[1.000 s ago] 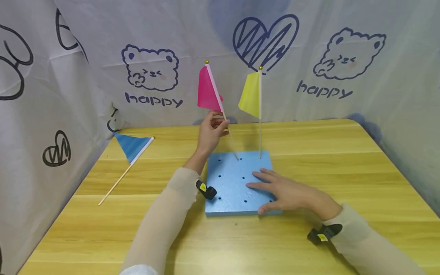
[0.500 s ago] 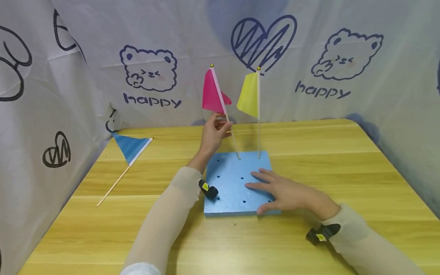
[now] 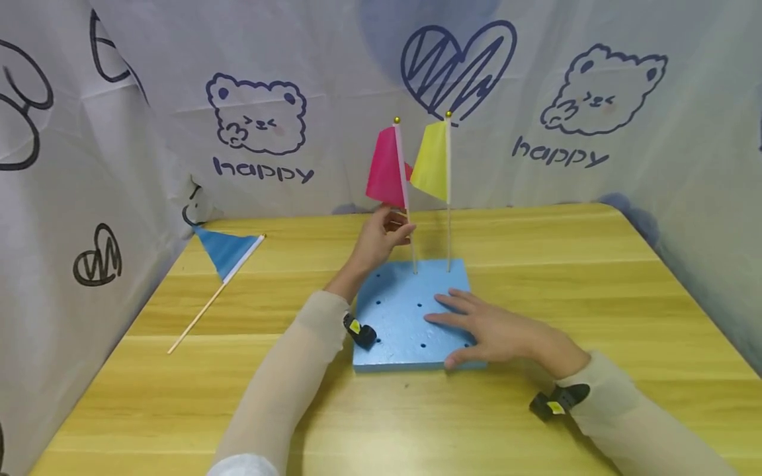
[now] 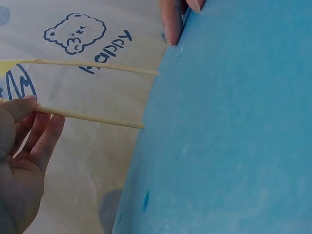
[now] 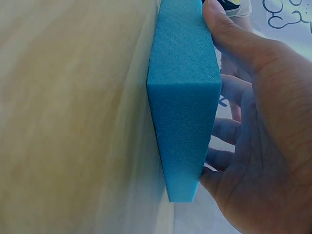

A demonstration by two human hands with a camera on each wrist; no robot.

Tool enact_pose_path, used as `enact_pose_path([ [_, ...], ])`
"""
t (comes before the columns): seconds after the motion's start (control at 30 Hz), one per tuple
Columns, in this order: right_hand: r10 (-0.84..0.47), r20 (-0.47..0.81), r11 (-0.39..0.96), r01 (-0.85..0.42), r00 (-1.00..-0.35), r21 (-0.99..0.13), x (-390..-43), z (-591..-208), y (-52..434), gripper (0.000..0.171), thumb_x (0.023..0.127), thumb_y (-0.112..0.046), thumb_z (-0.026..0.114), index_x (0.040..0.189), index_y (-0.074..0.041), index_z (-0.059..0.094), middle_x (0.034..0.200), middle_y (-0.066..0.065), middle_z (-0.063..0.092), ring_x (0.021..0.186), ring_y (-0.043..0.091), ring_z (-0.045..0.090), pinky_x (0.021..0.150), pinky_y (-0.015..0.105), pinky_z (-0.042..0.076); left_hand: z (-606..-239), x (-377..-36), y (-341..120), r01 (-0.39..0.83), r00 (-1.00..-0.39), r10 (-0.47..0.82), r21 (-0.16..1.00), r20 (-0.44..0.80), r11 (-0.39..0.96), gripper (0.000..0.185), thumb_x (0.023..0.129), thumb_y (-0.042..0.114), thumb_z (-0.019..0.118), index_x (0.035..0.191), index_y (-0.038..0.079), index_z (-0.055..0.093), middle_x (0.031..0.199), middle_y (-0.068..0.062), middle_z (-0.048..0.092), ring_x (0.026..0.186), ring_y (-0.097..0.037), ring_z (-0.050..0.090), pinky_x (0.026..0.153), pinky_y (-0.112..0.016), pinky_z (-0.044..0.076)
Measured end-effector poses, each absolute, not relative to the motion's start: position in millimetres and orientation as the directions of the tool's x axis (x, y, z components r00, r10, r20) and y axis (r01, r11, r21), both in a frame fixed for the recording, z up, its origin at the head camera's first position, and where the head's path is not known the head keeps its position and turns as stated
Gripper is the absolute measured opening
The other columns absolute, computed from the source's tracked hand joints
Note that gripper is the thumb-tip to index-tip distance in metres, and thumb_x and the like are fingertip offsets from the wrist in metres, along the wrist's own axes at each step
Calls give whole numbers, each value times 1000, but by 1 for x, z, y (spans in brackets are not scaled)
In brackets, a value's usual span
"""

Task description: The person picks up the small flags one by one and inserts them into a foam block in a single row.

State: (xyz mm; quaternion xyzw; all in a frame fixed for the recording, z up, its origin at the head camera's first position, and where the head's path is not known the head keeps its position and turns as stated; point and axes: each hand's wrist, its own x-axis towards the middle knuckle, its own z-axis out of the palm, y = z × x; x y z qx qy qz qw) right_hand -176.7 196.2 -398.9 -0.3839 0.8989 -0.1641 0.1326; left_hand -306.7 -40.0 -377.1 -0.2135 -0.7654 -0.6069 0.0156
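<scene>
Wooden table: left hand (image 3: 381, 239) pinches upright pink flag (image 3: 389, 168); right hand (image 3: 497, 334) flat on foam block (image 3: 401, 317)

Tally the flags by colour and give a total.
Pink flag: 1
Yellow flag: 1
Blue flag: 1
Total: 3
</scene>
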Motion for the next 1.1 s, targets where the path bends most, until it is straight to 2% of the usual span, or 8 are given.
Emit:
enact_pose_path([
  [0.1,-738,-101,646,-653,-668,-395,-178,-399,194,82,83,-69,60,151,-26,40,160,13,22,145,43,11,109,64,24,-376,-307,-44,326,-913,313,928,260,182,38,94,12,66,126,0,50,109,-14,57,97,-26,61,82,-44,56],
  [0.33,-730,-118,656,-643,-673,-394,-179,-398,195,83,83,-70,58,151,-26,41,160,12,21,146,42,10,110,64,23,-373,-311,-41,323,-911,336,919,237,226,36,94,14,66,126,4,52,109,-13,59,94,-24,63,77,-34,58],
  [0.47,-721,-131,668,-631,-681,-395,-178,-399,194,84,82,-71,58,150,-26,41,160,11,22,146,41,10,110,63,23,-372,-314,-37,320,-909,346,920,232,225,36,94,14,66,126,6,52,107,-13,59,90,-24,62,76,-33,58],
  [0.67,-716,-139,674,-626,-684,-392,-178,-399,193,84,81,-72,58,151,-27,41,160,10,21,146,40,9,110,63,23,-371,-315,-37,310,-908,357,924,219,222,34,94,14,66,125,8,52,108,-12,58,91,-25,61,77,-34,58],
  [0.9,-712,-139,678,-623,-688,-389,-179,-399,193,85,80,-73,58,150,-28,41,160,10,21,146,40,9,110,63,23,-371,-319,-39,304,-905,368,929,214,209,33,95,14,65,124,7,53,108,-13,58,94,-25,62,83,-42,56],
  [1.1,-717,-135,671,-626,-683,-396,-178,-400,194,85,81,-72,58,150,-27,41,160,11,21,146,41,10,110,63,24,-373,-319,-40,324,-895,384,924,229,202,30,94,12,65,122,8,53,108,-11,59,95,-25,63,80,-39,57],
])
